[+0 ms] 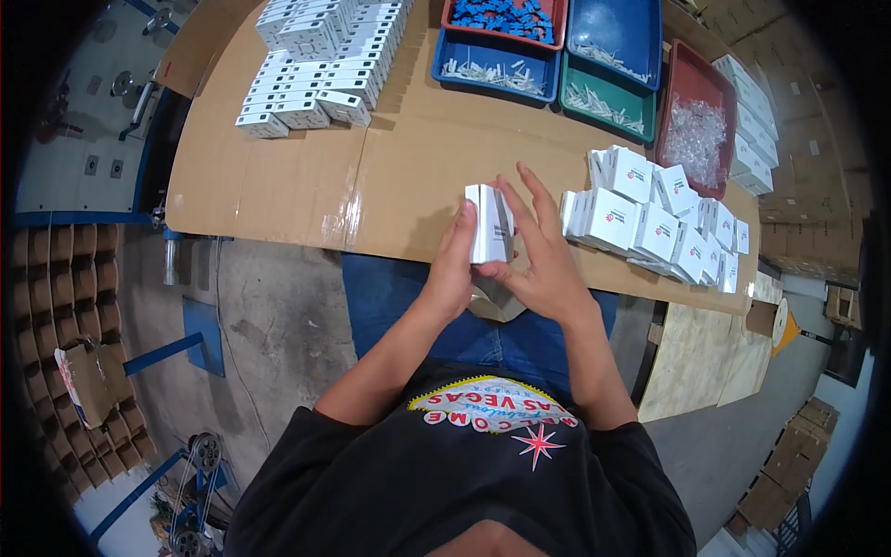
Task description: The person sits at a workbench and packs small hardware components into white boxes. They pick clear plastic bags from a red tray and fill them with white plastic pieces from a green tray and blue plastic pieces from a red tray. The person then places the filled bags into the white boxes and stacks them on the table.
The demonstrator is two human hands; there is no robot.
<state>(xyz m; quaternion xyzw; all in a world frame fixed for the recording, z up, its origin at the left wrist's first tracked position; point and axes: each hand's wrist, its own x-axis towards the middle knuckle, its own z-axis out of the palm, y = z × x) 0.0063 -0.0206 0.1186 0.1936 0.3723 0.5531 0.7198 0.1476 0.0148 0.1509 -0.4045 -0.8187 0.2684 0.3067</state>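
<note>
A small white box (494, 226) is held upright between my two hands, just over the table's near edge. A dark gap line runs down it near its left side, and small print is on its right face. My left hand (451, 267) is closed around its left side, thumb along the edge. My right hand (546, 265) grips it from the right, thumb at the lower corner and one finger at the upper edge, its other fingers raised. To the right of that hand lies a group of similar white boxes (610, 220), stacked and leaning on one another.
Rows of white boxes (302, 113) stand at the far left of the cardboard-covered table (269, 186). Along the back are a blue tray (444, 85) and a green tray (640, 136) of small white pieces, a red tray (449, 20) of blue parts, and a dark red tray (680, 65) of clear plastic pieces.
</note>
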